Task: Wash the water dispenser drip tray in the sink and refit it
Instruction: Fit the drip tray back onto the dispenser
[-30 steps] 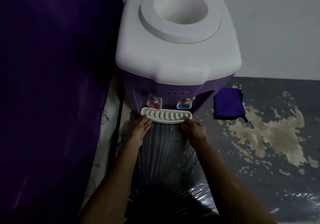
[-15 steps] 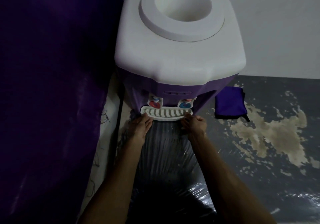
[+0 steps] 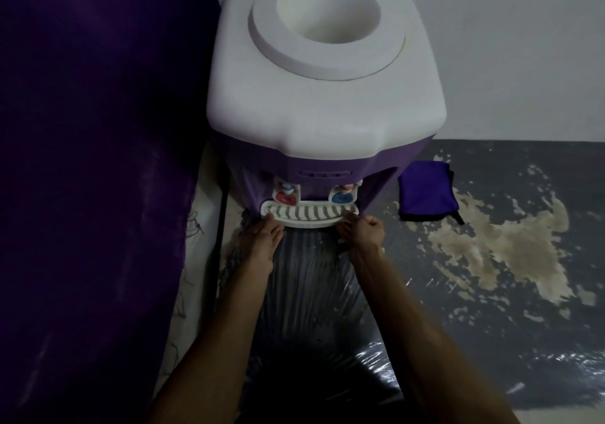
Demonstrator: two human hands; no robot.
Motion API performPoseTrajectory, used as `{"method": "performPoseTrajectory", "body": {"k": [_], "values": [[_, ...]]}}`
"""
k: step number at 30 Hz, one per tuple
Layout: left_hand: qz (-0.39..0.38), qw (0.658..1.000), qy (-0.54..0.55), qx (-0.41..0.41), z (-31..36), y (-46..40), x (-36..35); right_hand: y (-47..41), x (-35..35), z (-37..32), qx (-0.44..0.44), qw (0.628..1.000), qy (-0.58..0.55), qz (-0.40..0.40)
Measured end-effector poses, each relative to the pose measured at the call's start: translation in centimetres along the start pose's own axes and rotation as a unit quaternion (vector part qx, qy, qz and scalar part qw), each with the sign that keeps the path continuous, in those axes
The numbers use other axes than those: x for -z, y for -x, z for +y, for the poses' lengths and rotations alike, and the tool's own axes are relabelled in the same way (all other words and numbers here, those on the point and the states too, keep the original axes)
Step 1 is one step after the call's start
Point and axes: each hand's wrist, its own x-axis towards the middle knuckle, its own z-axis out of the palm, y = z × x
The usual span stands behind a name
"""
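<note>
A purple water dispenser (image 3: 327,122) with a white top and an empty bottle socket stands against the wall. Its white slotted drip tray (image 3: 309,215) sits at the dispenser's front, just under the red tap (image 3: 285,197) and the blue tap (image 3: 342,196). My left hand (image 3: 262,240) holds the tray's left end, thumb on its upper edge. My right hand (image 3: 365,232) grips the tray's right end with curled fingers. The tray's underside and rear edge are hidden.
A large dark purple surface (image 3: 98,161) fills the left side. A folded purple cloth (image 3: 427,196) lies on the worn grey floor (image 3: 507,260) right of the dispenser. Shiny clear plastic (image 3: 311,309) covers the surface below the tray.
The tray has moved inward, closer under the taps and against the dispenser front. Both hands followed it forward, and the view shifted slightly.
</note>
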Motion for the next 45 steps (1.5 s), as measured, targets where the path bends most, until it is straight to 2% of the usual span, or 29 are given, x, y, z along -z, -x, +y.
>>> {"method": "performPoseTrajectory", "body": {"k": [14, 21, 45], "values": [[0.0, 1.0, 0.023, 0.002, -0.2, 0.2, -0.3, 0.0, -0.6, 0.2, 0.006, 1.0, 0.01, 0.029], [0.001, 1.0, 0.004, 0.001, -0.4, -0.3, -0.3, -0.4, -0.5, 0.6, -0.013, 1.0, -0.013, 0.008], [-0.01, 1.0, -0.001, 0.013, -0.6, -0.7, 0.3, -1.3, 0.1, 0.4, -0.01, 0.998, 0.06, 0.006]]}}
